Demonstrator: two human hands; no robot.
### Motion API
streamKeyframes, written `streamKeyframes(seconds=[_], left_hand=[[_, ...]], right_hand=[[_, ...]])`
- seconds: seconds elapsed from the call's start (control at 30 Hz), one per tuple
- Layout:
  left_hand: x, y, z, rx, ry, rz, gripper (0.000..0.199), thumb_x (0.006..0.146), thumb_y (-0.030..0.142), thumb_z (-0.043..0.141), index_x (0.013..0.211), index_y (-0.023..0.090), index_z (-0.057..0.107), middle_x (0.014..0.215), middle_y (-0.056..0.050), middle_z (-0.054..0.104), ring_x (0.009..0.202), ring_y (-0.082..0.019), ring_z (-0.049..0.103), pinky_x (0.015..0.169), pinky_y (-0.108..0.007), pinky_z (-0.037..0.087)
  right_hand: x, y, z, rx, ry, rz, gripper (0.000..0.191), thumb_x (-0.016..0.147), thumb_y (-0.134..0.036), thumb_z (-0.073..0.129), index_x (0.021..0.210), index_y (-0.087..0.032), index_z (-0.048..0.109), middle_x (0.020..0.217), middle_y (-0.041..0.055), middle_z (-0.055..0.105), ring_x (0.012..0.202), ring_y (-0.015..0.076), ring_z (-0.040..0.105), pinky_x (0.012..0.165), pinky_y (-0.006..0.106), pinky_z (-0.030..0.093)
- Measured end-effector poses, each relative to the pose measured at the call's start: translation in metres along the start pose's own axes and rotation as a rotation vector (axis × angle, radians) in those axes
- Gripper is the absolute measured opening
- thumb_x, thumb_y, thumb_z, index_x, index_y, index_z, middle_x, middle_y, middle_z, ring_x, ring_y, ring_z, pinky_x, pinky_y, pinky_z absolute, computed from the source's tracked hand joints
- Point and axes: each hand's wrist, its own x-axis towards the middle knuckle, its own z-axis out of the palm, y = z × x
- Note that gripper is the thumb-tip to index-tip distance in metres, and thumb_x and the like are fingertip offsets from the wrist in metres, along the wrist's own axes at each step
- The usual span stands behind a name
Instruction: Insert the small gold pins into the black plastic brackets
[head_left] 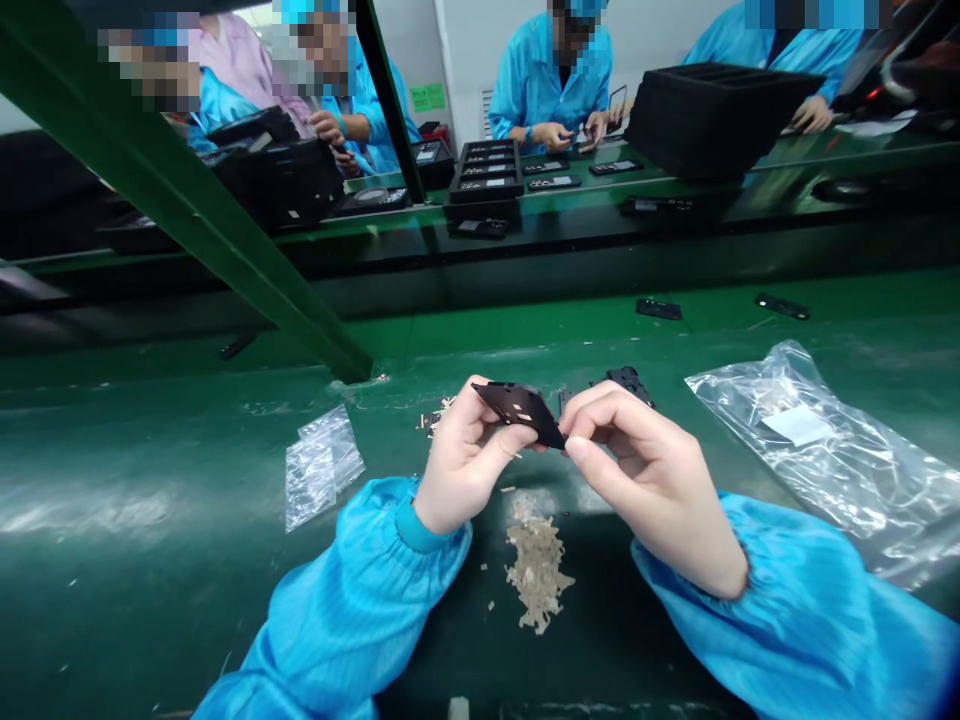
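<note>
My left hand (pixel 469 455) grips a thin black plastic part (pixel 517 408), held tilted above the green table, its thumb pressed on the face. Small pale patches show on that face. At the part's right corner, the thumb and index finger of my right hand (pixel 637 470) pinch together; whether something small sits between them is hidden. Below lies a heap of beige scraps (pixel 538 570). Behind my left fingers is a pile of small pale strips (pixel 436 415). More black parts (pixel 628 385) lie beyond my right hand, partly covered by it.
A clear plastic bag (pixel 817 450) with a white label spreads on the right, and small clear bags (pixel 322 468) lie left. A green post (pixel 300 310) slants down at left. Co-workers in blue (pixel 555 80) sit across a raised bench with black trays (pixel 487 170).
</note>
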Motion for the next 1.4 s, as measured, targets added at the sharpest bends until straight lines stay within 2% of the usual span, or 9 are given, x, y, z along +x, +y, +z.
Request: streamKeyframes(seconds=[0.17,0.33,0.47,0.63,0.83,1.07,1.27,1.4], left_hand=[[0.003,0.000,-0.002,-0.061,-0.072,0.028,0.016,0.081,0.033,0.059,0.085,0.023,0.047,0.072,0.002,0.064,0.063,-0.013,0.063,0.062,-0.027,0.054],[0.007,-0.002,-0.006,-0.109,-0.137,0.011,0.019,0.080,0.033,0.061,0.084,0.020,0.048,0.070,0.000,0.063,0.061,-0.013,0.062,0.059,-0.026,0.053],[0.009,-0.005,-0.008,-0.251,-0.216,0.030,0.016,0.079,0.025,0.063,0.086,0.018,0.049,0.069,0.000,0.064,0.060,-0.012,0.062,0.056,-0.023,0.052],[0.009,-0.003,-0.007,-0.427,-0.278,-0.088,0.017,0.078,0.018,0.063,0.091,0.018,0.052,0.070,0.002,0.063,0.059,-0.009,0.062,0.055,-0.019,0.052],[0.010,0.007,-0.004,-0.509,-0.258,-0.240,0.021,0.074,0.018,0.067,0.089,0.017,0.053,0.068,0.003,0.060,0.054,-0.008,0.060,0.050,-0.016,0.051],[0.005,0.023,0.002,-0.506,-0.212,-0.389,0.026,0.073,0.022,0.069,0.092,0.016,0.053,0.066,0.003,0.061,0.047,-0.007,0.059,0.043,-0.014,0.046],[0.001,0.030,0.008,-0.535,-0.154,-0.433,0.026,0.073,0.021,0.068,0.093,0.015,0.053,0.065,0.003,0.060,0.044,-0.006,0.057,0.041,-0.013,0.044],[-0.002,0.027,0.011,-0.549,-0.129,-0.425,0.022,0.076,0.020,0.065,0.094,0.015,0.053,0.063,0.003,0.061,0.045,-0.005,0.057,0.043,-0.012,0.042]], right_hand=[[0.001,0.000,0.000,0.021,-0.025,0.011,0.014,0.078,-0.008,0.052,0.069,-0.019,0.050,0.075,0.0012,0.055,0.070,0.0129,0.055,0.063,0.025,0.046],[0.002,-0.002,-0.002,0.067,-0.075,0.060,0.015,0.076,-0.008,0.053,0.067,-0.019,0.048,0.073,0.0006,0.054,0.068,0.0122,0.054,0.061,0.024,0.044],[0.003,-0.002,-0.002,0.213,-0.140,0.163,0.017,0.074,-0.010,0.055,0.064,-0.019,0.045,0.069,-0.0006,0.051,0.064,0.0111,0.052,0.057,0.022,0.044],[0.003,0.005,-0.005,0.463,-0.258,0.277,0.008,0.079,-0.020,0.058,0.075,-0.018,0.051,0.071,-0.0005,0.053,0.065,0.0114,0.051,0.057,0.023,0.042],[0.002,0.008,-0.005,0.567,-0.276,0.299,0.012,0.083,-0.026,0.058,0.075,-0.018,0.052,0.071,0.0002,0.055,0.068,0.0128,0.054,0.061,0.025,0.043],[-0.001,0.003,-0.005,0.483,-0.288,0.252,0.013,0.087,-0.026,0.052,0.076,-0.020,0.048,0.071,-0.0005,0.054,0.062,0.0109,0.049,0.054,0.023,0.039],[-0.004,0.006,-0.003,0.432,-0.258,0.224,0.016,0.088,-0.032,0.049,0.076,-0.021,0.045,0.070,-0.0014,0.049,0.063,0.0115,0.045,0.054,0.024,0.037],[-0.005,0.008,0.001,0.484,-0.247,0.201,0.017,0.090,-0.031,0.046,0.077,-0.021,0.044,0.069,-0.0021,0.048,0.063,0.0115,0.048,0.057,0.025,0.038]])
